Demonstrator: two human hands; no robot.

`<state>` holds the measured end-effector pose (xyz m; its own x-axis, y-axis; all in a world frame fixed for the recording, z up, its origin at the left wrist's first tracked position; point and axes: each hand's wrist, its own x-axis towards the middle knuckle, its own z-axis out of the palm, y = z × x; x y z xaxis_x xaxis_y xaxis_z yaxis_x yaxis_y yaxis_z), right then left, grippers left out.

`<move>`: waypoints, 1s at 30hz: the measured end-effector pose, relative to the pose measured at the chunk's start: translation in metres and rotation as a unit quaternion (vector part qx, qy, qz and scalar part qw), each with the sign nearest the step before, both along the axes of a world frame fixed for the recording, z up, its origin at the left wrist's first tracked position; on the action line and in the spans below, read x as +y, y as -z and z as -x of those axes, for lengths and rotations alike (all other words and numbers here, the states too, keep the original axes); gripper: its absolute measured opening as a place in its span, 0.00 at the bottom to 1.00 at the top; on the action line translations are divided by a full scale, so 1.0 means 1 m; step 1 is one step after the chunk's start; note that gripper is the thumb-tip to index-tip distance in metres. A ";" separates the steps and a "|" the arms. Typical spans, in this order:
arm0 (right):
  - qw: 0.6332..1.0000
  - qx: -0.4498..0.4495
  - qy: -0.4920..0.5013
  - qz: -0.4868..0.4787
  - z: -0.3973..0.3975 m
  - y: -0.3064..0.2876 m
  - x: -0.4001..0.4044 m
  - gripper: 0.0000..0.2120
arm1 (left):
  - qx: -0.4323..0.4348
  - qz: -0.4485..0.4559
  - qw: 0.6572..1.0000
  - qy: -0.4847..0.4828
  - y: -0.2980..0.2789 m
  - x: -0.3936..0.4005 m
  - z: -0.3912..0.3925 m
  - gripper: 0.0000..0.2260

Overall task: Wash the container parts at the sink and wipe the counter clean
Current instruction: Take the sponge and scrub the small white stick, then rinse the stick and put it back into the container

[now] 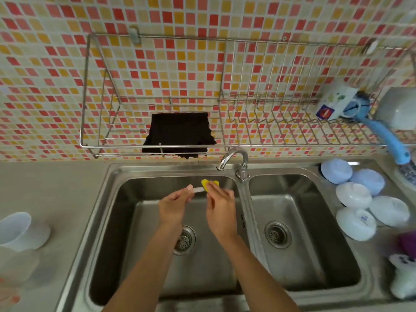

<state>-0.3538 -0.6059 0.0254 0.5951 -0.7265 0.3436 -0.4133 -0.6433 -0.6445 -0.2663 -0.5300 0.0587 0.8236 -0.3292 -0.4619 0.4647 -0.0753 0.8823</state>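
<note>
A: Where's the part?
B: Small whitish part (198,189) over the left basin (135,233), under the tap (233,159). Left hand (174,204) pinches its near end; right hand (219,208) presses a yellow sponge (206,183) on it.
A: Handling?
B: Likely light, stiff, slippery when wet; pinch the end firmly.

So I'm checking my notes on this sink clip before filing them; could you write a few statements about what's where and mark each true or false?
1. Both hands work over the left basin. True.
2. The right hand holds a blue sponge. False: the sponge is yellow.
3. A dark cloth hangs on the wall rack. True.
4. The round lids lie left of the sink. False: they lie on its right.
5. The left hand pinches a small pale part. True.
</note>
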 end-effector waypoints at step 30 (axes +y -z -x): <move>0.967 0.087 0.143 -0.194 0.036 -0.002 -0.115 0.16 | -0.142 -0.047 0.981 0.125 0.001 -0.033 -0.013 0.01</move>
<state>-0.3899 -0.7211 0.0277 0.3745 -0.9241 -0.0754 -0.6632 -0.2101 -0.7184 -0.2531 -0.5626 0.0579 0.8228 -0.5035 -0.2636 0.1579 -0.2431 0.9571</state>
